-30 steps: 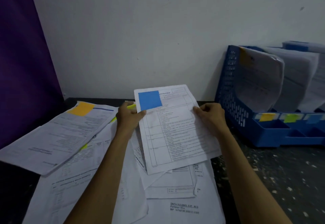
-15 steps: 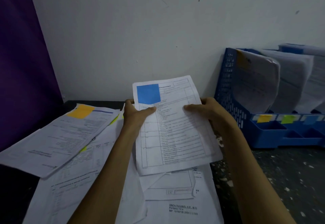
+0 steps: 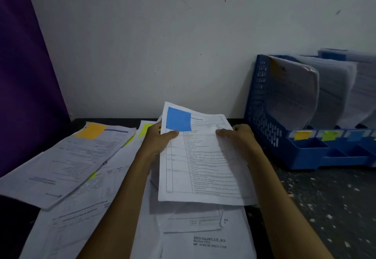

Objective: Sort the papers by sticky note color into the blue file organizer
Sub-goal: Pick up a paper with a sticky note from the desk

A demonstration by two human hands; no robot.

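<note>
Blue file organizer (image 3: pixel 270 136) stands at the right of the frame on the desk (image 3: pixel 325 207). Its upright slots hold curved papers (image 3: pixel 293 96), and orange, green and blue tabs (image 3: pixel 302 135) mark its front edge. At centre, your left hand (image 3: pixel 158 140) and right hand (image 3: pixel 238 138) each pinch one side of a sheet (image 3: pixel 203 167) bearing a blue sticky note (image 3: pixel 178 119), held above loose papers (image 3: pixel 67 163) spread across the lower left.

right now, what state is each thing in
blue-note paper, lifted off the loose papers, tilted, held at both side edges
left hand, grips its left edge, thumb on top
right hand, grips its right edge
blue file organizer, upright by the wall, slots hold curled papers
orange-note paper, lying flat at the left
loose papers, spread overlapping on the table
</note>
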